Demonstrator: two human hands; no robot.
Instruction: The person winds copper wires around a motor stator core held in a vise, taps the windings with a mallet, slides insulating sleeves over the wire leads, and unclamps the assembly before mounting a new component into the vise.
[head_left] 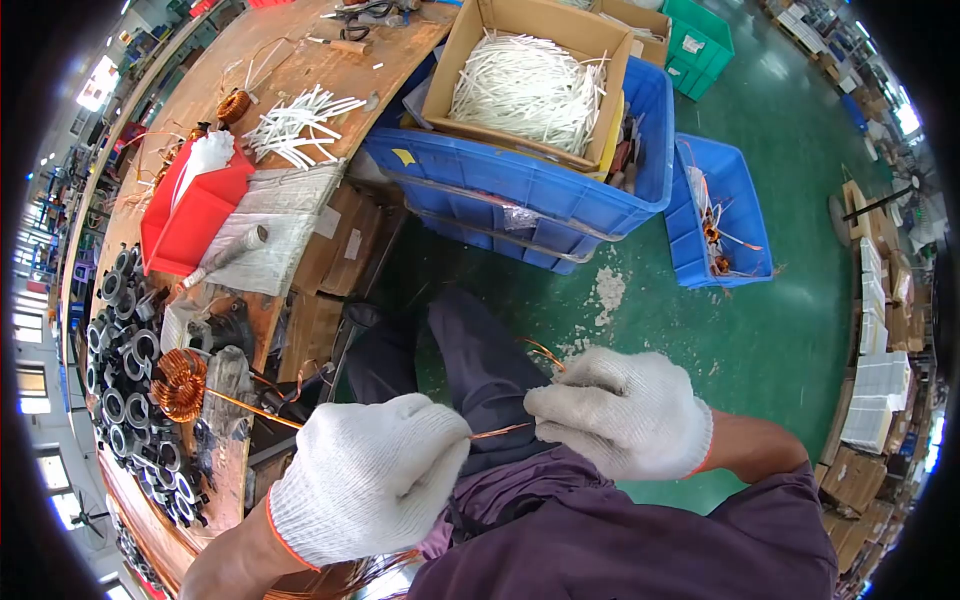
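Note:
White knitted gloves cover both my hands. My left hand (372, 472) is closed around a copper wire (498, 432), whose end sticks out from the fingers toward my right hand. Behind the left hand the wire runs back to a copper-wound ring coil (181, 385) at the table edge. My right hand (625, 412) is pinched, and another thin copper strand (546, 353) pokes out past its fingertips. A small gap separates the two hands, above my lap. Inside the gloved fingers, the grip itself is hidden.
Dark ring cores (128, 375) crowd the table's near left. A red bin (205, 215), white sleeve pieces (300, 122) and another coil (233, 106) lie farther up. Ahead, a cardboard box (440, 95) of white tubes sits on a blue crate (500, 185); a smaller blue bin (700, 255) stands right.

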